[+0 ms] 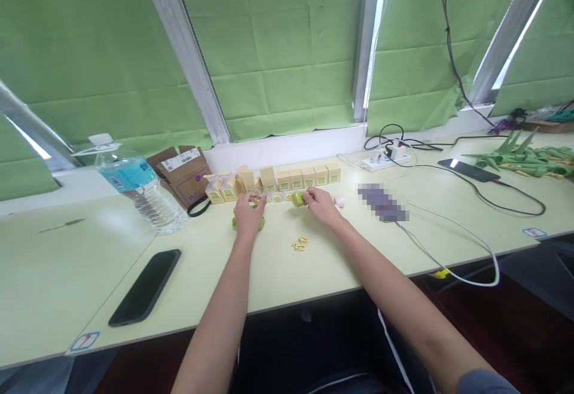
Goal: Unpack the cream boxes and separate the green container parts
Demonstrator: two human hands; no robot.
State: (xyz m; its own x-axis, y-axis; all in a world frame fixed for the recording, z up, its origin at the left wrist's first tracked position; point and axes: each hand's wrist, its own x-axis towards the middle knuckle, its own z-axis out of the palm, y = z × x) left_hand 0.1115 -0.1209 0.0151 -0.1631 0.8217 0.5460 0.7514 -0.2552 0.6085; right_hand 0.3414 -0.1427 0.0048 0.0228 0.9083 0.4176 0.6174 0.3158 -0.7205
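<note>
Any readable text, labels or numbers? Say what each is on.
None legible.
Bottle label: blurred.
Cardboard box stickers: too small.
Small boxes' green labels: too small.
Table-edge sticker: blurred.
Green piece in right hand: no print seen.

Left hand (249,214) covers green piece (262,224); right hand (319,201) half-hides green cap (298,198); pixelated patch (382,202); box labels (296,186) unreadable.

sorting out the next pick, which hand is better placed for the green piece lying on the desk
Likely left: the left hand sits just above the green piece on the desk, while the right hand is farther off and its fingers pinch a green ball.
</note>
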